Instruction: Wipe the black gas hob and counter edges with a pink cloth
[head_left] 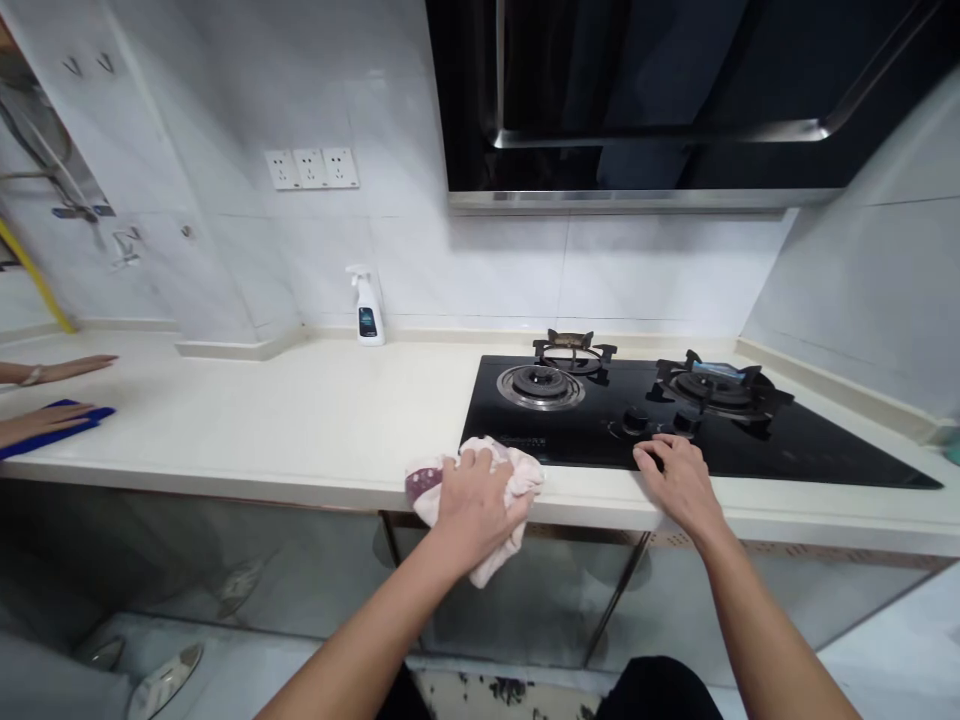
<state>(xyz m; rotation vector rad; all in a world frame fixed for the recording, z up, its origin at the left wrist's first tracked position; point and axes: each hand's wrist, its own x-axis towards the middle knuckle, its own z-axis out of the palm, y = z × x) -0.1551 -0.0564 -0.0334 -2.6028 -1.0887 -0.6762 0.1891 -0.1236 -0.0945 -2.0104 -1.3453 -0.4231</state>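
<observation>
My left hand (476, 500) is closed on a pink and white cloth (517, 475), pressing it on the front edge of the cream countertop (315, 420). Part of the cloth hangs over the edge. My right hand (679, 480) lies flat with fingers spread on the front of the black gas hob (787, 450), just before its two knobs (637, 422). The hob carries two burners with pan supports (541, 385).
A white spray bottle (367, 308) stands against the tiled wall. At the far left another person's hands rest on the counter, one on a blue cloth (56, 428). A black range hood (675, 100) hangs above the hob. Wall sockets (311, 168) sit above the counter.
</observation>
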